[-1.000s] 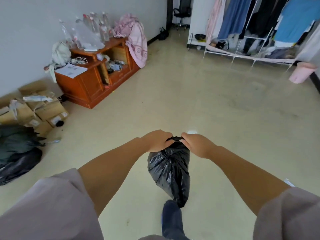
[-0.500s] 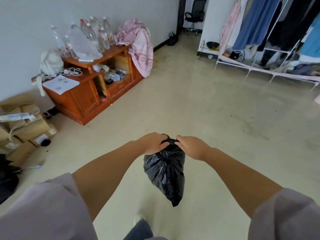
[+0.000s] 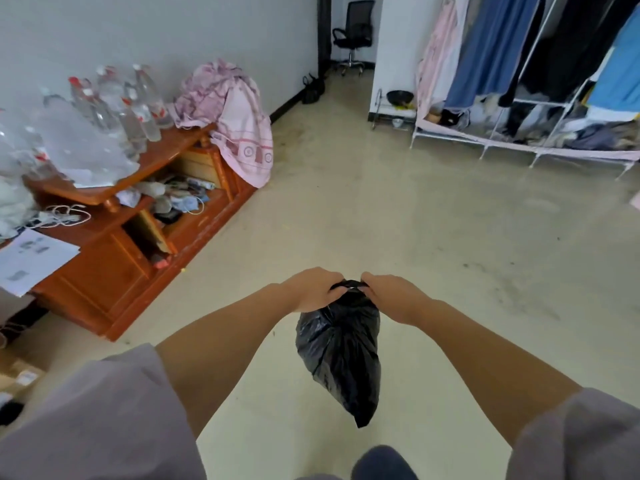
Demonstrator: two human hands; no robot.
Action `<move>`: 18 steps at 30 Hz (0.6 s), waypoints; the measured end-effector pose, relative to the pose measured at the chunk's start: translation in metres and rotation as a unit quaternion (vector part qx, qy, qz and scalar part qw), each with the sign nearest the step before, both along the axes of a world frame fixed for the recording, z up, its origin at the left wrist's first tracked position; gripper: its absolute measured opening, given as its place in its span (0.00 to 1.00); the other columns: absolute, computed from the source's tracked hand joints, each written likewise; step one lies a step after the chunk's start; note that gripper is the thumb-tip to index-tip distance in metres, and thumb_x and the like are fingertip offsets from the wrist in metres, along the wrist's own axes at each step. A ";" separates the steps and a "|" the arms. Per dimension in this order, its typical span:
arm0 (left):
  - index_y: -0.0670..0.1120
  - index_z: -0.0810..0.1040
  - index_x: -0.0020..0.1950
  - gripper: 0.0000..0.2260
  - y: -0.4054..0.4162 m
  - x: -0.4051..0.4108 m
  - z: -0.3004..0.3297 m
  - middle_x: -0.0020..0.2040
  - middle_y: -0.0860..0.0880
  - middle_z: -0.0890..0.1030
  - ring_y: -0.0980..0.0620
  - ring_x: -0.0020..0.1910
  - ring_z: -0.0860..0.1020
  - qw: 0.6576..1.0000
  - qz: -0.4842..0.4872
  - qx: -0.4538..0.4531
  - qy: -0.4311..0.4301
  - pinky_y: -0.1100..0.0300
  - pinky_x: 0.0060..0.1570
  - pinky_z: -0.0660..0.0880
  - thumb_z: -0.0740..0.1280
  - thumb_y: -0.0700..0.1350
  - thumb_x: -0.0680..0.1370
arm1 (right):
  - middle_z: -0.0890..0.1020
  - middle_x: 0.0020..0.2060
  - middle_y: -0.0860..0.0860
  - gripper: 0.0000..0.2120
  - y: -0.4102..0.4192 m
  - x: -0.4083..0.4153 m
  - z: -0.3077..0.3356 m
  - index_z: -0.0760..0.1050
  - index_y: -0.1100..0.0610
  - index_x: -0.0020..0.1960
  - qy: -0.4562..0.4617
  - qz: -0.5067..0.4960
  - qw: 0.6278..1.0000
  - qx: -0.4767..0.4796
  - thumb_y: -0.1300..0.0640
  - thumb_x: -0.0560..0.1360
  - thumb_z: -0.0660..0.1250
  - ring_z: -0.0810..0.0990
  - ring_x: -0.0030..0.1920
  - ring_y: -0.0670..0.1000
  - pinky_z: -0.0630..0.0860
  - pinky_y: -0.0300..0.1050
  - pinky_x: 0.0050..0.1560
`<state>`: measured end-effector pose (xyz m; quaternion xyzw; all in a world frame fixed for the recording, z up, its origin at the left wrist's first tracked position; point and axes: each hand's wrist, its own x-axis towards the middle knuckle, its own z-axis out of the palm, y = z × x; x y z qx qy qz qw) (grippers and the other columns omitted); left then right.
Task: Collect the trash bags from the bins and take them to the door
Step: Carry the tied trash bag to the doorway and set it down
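Note:
A full black trash bag [image 3: 341, 355] hangs in front of me above the pale floor, its neck bunched at the top. My left hand [image 3: 313, 289] grips the neck from the left. My right hand [image 3: 389, 297] grips it from the right, and the two hands almost touch over the bag's top. The bag's lower tip points down towards my knee at the bottom of the view.
A wooden cabinet [image 3: 114, 268] stands along the left wall with plastic bottles [image 3: 114, 109], papers and a pink cloth [image 3: 239, 133]. A clothes rack [image 3: 540, 74] lines the right side. A doorway with an office chair [image 3: 355, 32] lies far ahead.
I have walked forward: the cabinet has slid nearer and to the left, the cardboard boxes and dark bags have left the view. Both hands keep hold of the bag.

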<state>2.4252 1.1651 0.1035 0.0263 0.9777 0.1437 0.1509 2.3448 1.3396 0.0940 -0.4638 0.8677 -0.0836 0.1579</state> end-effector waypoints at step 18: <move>0.40 0.71 0.51 0.14 -0.118 -0.460 -0.013 0.48 0.39 0.78 0.47 0.41 0.70 0.997 0.063 0.046 0.013 0.56 0.41 0.64 0.53 0.49 0.83 | 0.74 0.41 0.55 0.08 -0.130 -0.477 0.004 0.60 0.54 0.47 0.004 0.044 0.997 0.061 0.52 0.83 0.49 0.70 0.40 0.54 0.65 0.46 0.40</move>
